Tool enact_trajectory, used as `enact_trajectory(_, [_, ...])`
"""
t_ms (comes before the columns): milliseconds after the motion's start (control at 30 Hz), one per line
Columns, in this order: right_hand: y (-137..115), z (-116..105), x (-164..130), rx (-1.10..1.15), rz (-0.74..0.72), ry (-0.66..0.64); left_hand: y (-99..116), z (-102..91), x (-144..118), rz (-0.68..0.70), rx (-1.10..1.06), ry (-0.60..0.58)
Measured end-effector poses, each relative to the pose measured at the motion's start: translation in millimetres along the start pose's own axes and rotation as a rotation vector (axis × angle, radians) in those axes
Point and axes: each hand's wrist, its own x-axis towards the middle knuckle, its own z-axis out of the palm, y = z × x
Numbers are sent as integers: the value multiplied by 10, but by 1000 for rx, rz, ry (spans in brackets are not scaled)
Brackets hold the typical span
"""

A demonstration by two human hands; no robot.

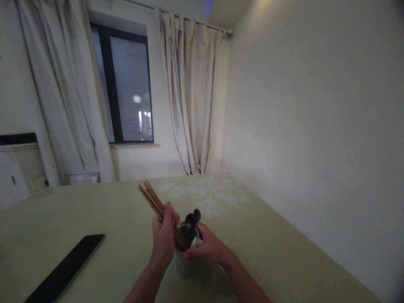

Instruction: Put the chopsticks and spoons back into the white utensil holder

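My left hand [163, 235] grips a bundle of wooden chopsticks [152, 199]. Their upper ends point up and to the left, and their lower ends reach into a white cup-like holder [183, 266] with black round ears [193, 217] on its top. My right hand [208, 246] is wrapped around the holder's rim from the right and steadies it on the pale green table [268, 244]. The lower chopstick tips are hidden inside the holder and behind my fingers.
A flat black slab [65, 269] lies on the table at the left front. A floral pattern marks the table's far middle. Behind are a dark window [129, 88] with cream curtains and a bare wall on the right.
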Motion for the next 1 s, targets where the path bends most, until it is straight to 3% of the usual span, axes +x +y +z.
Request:
enact_trajectory(67, [-21,33,-1,-11,-9,26,-176,-111,1,-95,237,19])
enact_trajectory(133, [-41,67,2,-20,-17,59,-286,-243,4,-178,352,-64])
enact_trajectory(233, [-45,92,21,6,-42,84,-385,-403,-23,-207,363,-259])
enact_trajectory(333, [-24,76,41,13,-62,108,-453,-483,-71,-170,344,-314])
enact_trajectory(733, [-55,62,29,-70,-65,184,-466,-507,-15,-74,476,-414])
enact_trajectory(900, [-61,98,35,-112,-68,209,-460,-514,-4,13,583,-385])
enact_trajectory(1000, [-78,101,37,-85,-82,202,-457,-497,2,-34,646,-474])
